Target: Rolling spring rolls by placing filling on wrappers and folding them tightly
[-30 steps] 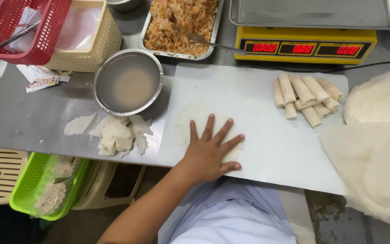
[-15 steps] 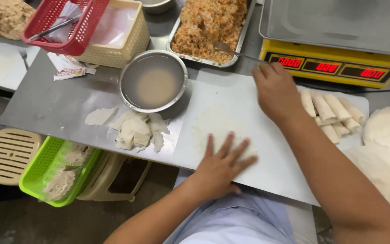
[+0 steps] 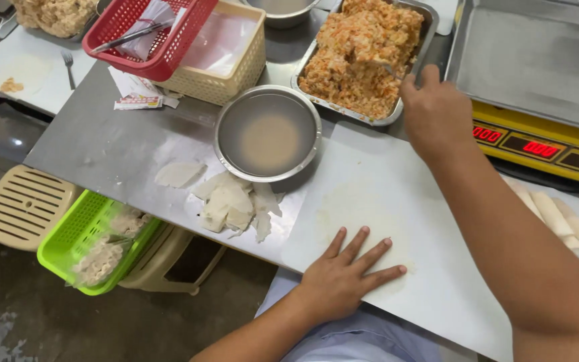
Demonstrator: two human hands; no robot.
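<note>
Steel tabletop (image 3: pixel 115 144) is seen from above, with a white cutting board (image 3: pixel 397 181) laid across its near edge. On that board a thin, pale round wrapper (image 3: pixel 363 221) is spread, and the left hand (image 3: pixel 343 278) is pressed flat on its near edge, fingers splayed and nothing gripped. The right hand (image 3: pixel 437 114) is reached to the far side, its fingers closed around the handle of a utensil (image 3: pixel 389 67) that is dug into the orange-flecked filling in a metal tray (image 3: pixel 423 20); the utensil's kind cannot be told. Just left of the board a round metal bowl (image 3: pixel 267 133) of cloudy liquid is set, with torn wrapper scraps (image 3: pixel 232 201) heaped in front of it. A yellow scale (image 3: pixel 537 144) with red digits is stood to the right, and finished rolls (image 3: pixel 554 214) are lined up below it. Behind the bowl a cream basket (image 3: pixel 229 64) is placed, with a red basket (image 3: pixel 149 50) resting on it. A green basket (image 3: pixel 78 231) is seen below the table edge.
</note>
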